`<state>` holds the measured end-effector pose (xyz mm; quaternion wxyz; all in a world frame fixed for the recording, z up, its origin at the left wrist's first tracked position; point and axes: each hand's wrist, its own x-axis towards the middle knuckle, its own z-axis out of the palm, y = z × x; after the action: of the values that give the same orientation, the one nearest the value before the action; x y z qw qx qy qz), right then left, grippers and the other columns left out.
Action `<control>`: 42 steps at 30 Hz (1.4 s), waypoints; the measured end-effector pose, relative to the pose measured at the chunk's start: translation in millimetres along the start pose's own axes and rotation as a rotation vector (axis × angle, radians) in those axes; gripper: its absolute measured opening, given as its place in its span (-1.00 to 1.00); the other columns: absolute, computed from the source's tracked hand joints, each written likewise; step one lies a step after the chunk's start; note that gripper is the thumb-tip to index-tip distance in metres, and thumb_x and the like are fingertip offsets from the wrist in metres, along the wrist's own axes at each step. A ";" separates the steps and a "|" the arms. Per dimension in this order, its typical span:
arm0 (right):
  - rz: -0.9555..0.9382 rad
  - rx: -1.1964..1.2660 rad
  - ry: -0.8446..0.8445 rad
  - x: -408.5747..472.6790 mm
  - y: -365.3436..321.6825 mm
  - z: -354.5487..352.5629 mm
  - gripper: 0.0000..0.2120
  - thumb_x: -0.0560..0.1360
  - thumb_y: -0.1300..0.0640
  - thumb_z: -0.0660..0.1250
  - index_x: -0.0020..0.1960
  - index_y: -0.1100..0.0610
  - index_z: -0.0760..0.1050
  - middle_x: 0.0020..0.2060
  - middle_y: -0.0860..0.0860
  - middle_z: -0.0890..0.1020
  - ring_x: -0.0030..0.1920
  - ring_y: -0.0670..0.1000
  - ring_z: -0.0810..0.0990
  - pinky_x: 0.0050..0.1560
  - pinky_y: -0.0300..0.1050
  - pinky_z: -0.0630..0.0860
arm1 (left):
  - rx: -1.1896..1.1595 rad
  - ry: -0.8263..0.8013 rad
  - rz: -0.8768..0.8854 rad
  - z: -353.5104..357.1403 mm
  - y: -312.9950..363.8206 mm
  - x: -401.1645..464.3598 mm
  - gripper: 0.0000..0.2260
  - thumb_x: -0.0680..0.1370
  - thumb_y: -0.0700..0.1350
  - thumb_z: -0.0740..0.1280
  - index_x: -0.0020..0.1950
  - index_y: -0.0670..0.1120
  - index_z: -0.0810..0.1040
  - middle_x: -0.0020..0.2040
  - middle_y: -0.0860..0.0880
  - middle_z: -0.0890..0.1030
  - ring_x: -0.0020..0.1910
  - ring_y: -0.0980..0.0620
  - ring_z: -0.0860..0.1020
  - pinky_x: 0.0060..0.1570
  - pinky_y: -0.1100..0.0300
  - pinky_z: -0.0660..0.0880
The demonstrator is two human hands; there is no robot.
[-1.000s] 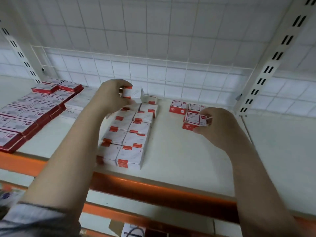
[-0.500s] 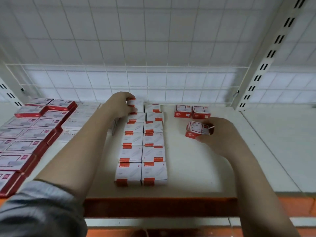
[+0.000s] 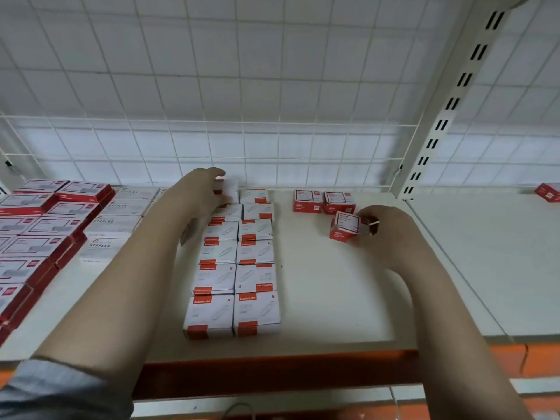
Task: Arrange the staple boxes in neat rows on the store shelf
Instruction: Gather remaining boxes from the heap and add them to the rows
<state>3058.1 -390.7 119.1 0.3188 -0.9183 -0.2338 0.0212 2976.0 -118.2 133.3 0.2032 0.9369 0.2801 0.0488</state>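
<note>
On the white shelf (image 3: pixel 327 298), the left hand (image 3: pixel 200 194) curls around a white box (image 3: pixel 225 189) at the back of two rows (image 3: pixel 239 265). Farther right, the right hand (image 3: pixel 388 234) pinches a red box (image 3: pixel 347 227) just before two red boxes (image 3: pixel 322 201).

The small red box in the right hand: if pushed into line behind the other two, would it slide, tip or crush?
The red box looks rigid and squat, so it would probably slide flat on the smooth shelf. The right hand pinches it easily, suggesting it is light.
</note>
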 end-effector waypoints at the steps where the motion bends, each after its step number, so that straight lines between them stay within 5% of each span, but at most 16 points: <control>1: 0.011 -0.005 0.009 3.9 2.6 -3.1 -0.70 0.36 0.12 0.46 0.06 0.19 0.56 -0.08 0.05 0.60 -0.08 0.05 0.54 -0.13 -0.16 0.40 | 0.002 0.013 0.017 0.2 3.8 -3.1 -0.52 0.55 -0.11 0.28 0.46 -0.03 0.25 0.44 -0.07 0.29 0.37 -0.10 0.32 0.28 0.08 0.29; 6: 0.045 -0.034 0.025 25.6 13.9 -12.1 -0.66 0.35 0.12 0.47 0.09 0.16 0.56 -0.08 0.07 0.57 -0.14 0.02 0.50 -0.32 -0.21 0.37 | 0.030 -0.046 0.109 9.2 23.1 -20.9 -0.60 0.57 -0.09 0.24 0.41 0.00 0.33 0.41 -0.04 0.35 0.36 -0.06 0.34 0.28 0.11 0.29; 10: -0.012 -0.018 -0.043 37.0 5.7 -4.0 -0.59 0.33 0.09 0.51 0.15 0.13 0.55 -0.14 -0.03 0.50 -0.17 -0.06 0.42 -0.29 -0.38 0.31 | 0.022 -0.089 0.186 17.5 35.1 -35.3 -0.65 0.58 -0.10 0.21 0.37 0.05 0.39 0.40 0.02 0.37 0.35 -0.01 0.36 0.19 0.20 0.26; 13: -0.075 -0.020 -0.105 42.6 -7.3 9.6 -0.62 0.32 0.09 0.51 0.10 0.16 0.58 -0.16 0.04 0.56 -0.20 -0.04 0.45 -0.23 -0.26 0.34 | 0.002 -0.090 0.196 22.6 39.3 -44.2 -0.65 0.59 -0.09 0.20 0.38 0.05 0.37 0.43 0.05 0.32 0.39 0.01 0.30 0.20 0.22 0.23; 20: -0.100 -0.090 -0.116 55.7 -17.3 39.0 -0.52 0.35 0.12 0.46 0.25 0.14 0.50 0.16 0.05 0.56 0.16 0.02 0.51 0.07 -0.29 0.33 | -0.055 -0.086 0.219 29.0 37.2 -53.8 -0.67 0.60 -0.12 0.17 0.37 0.03 0.39 0.39 0.04 0.39 0.34 0.05 0.37 0.14 0.31 0.25; 28: -0.056 -0.053 0.009 38.8 -22.6 44.5 -0.68 0.37 0.22 0.36 0.13 0.16 0.55 -0.02 0.08 0.62 0.03 0.06 0.57 0.05 -0.16 0.45 | -0.097 -0.107 0.269 25.8 34.8 -55.1 -0.68 0.60 -0.09 0.17 0.36 0.06 0.40 0.38 0.07 0.39 0.33 0.07 0.38 0.14 0.31 0.24; 36: 0.163 -0.056 0.201 -22.0 -10.5 25.5 -0.70 0.52 0.19 0.22 0.23 0.17 0.51 0.14 0.07 0.59 0.15 0.04 0.54 0.09 -0.25 0.36 | 0.032 -0.194 0.448 21.2 50.0 -59.8 -0.68 0.62 -0.07 0.13 0.38 0.00 0.38 0.41 0.04 0.36 0.38 0.04 0.31 0.32 0.19 0.22; 42: 0.448 -0.140 0.279 -91.8 35.1 -6.8 -0.66 0.54 0.21 0.13 0.28 0.21 0.47 0.20 0.14 0.55 0.22 0.13 0.49 0.15 -0.12 0.38 | 0.064 -0.186 0.610 33.3 86.9 -73.5 -0.68 0.61 -0.09 0.16 0.37 -0.08 0.42 0.37 -0.06 0.43 0.34 -0.04 0.38 0.29 0.14 0.28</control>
<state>2992.3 -459.3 93.5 0.2710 -0.9610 0.0204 -0.0515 2965.1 -236.0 140.0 0.1743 0.9841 -0.0319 0.0127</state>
